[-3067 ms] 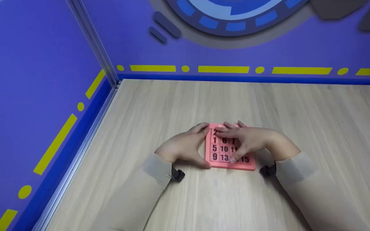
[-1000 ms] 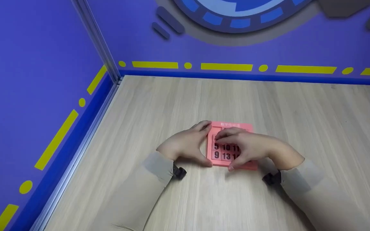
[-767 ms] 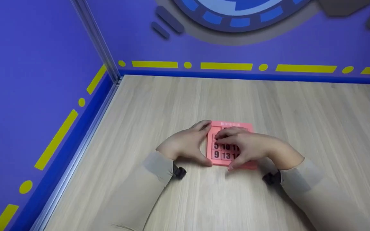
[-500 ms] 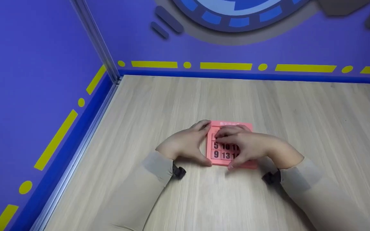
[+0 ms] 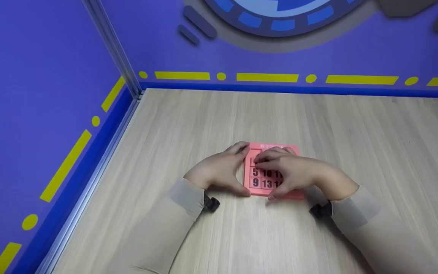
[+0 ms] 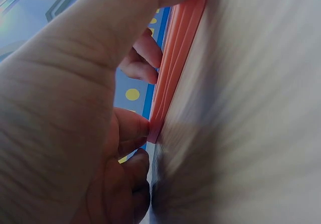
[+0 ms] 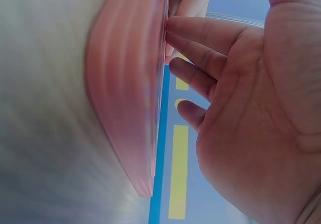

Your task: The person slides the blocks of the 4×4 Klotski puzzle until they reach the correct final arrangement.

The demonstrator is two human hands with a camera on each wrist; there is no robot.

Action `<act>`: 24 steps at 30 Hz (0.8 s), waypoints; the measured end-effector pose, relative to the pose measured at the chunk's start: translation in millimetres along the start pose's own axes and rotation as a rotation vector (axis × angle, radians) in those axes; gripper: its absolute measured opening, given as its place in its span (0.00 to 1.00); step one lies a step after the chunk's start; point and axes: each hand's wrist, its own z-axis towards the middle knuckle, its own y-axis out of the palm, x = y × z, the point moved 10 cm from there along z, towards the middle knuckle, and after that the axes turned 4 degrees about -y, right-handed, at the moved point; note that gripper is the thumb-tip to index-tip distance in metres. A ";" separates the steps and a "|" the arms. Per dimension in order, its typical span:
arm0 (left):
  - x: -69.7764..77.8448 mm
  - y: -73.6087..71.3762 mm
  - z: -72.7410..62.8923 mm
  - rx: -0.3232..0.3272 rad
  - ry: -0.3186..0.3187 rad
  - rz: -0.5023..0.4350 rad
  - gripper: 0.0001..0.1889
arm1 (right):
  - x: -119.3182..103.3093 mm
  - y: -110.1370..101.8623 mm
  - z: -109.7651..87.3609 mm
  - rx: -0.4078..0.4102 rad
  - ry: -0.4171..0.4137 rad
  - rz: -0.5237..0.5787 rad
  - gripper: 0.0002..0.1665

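Note:
A pink sliding number puzzle [image 5: 259, 192] lies flat on the table. My left hand [image 5: 217, 170] grips its left side, thumb at the near corner and fingers at the far corner. In the left wrist view the puzzle's stepped edge [image 6: 173, 68] runs between that thumb and the fingers. Over the tiles spreads my right hand [image 5: 302, 173], index and middle fingertips on the left column just above the 5 tile [image 5: 255, 172]; its thumb reaches the near rim. A vacant slot [image 5: 256, 152] shows at the far left corner. The right hand covers many of the tiles.
The pale wood table [image 5: 188, 125] ends at a blue back wall [image 5: 272, 61] with yellow markings. A blue side panel [image 5: 51, 95] and a metal rail [image 5: 89, 182] border it on the left. Each wrist carries a black strap mount [image 5: 212, 204].
Since the oldest frame, the right fingers have moved toward me, and the far left slot, which held the 2 tile, is now vacant. Over the last second both hands stay nearly still.

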 end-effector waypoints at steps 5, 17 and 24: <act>0.6 -0.3 -0.4 0.002 0.001 -0.003 0.77 | -0.7 -1.9 -0.4 0.015 -0.007 0.022 0.55; -0.1 -0.4 0.3 0.005 -0.002 -0.012 0.77 | 4.5 -1.0 -0.7 0.004 0.027 0.021 0.55; 2.0 -1.0 0.0 0.004 0.005 -0.008 0.76 | 8.4 0.0 -0.6 -0.003 0.041 0.024 0.54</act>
